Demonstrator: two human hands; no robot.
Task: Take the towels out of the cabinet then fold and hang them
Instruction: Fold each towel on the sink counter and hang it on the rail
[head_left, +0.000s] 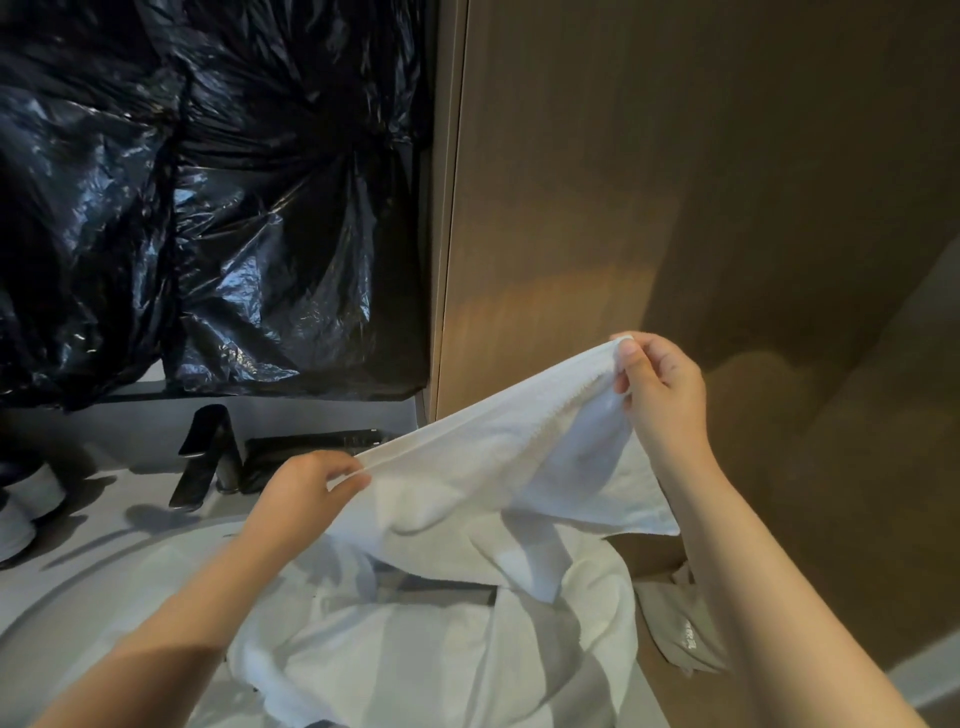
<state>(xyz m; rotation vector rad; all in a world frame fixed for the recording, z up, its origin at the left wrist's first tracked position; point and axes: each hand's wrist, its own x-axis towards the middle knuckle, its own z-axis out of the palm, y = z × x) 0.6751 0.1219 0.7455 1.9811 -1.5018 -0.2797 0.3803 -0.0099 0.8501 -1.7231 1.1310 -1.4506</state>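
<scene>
Towel (493, 467) held stretched over the worktop (104, 467)
Hem is pinched by the left grip (311, 483) at one end, the right grip (660, 384) at the other

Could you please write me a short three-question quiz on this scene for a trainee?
1. True or false: the left hand and the right hand both pinch the top edge of the towel.
2. Which hand is held higher? A) left B) right
3. Fill in: the sheet above the tap is ____ plastic.
Key: 1 true; 2 B; 3 black.
</scene>
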